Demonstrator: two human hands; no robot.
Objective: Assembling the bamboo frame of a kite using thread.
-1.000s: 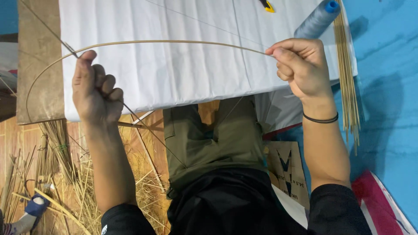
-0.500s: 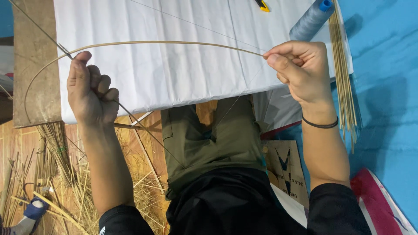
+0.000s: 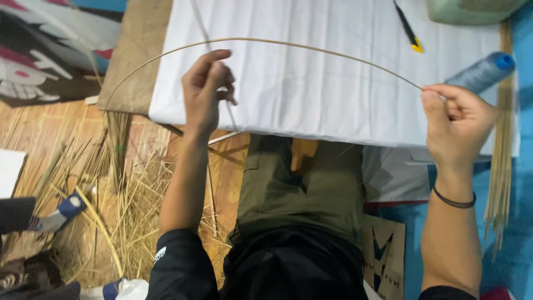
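Pinching one end of a thin bamboo strip (image 3: 277,41) at centre right: right hand (image 3: 456,125), fingers clamped together on the tip. Curling loosely beside the strip at centre left, fingers half together: left hand (image 3: 205,94); contact hard to tell. Bending in a pale tan arc across the white sheet (image 3: 333,94), upper middle. Lying further up: grey thread spool (image 3: 482,71) with blue cap, upper right; yellow-tipped black cutter (image 3: 408,28), top. Showing at upper left: red, black and white printed poster (image 3: 44,50).
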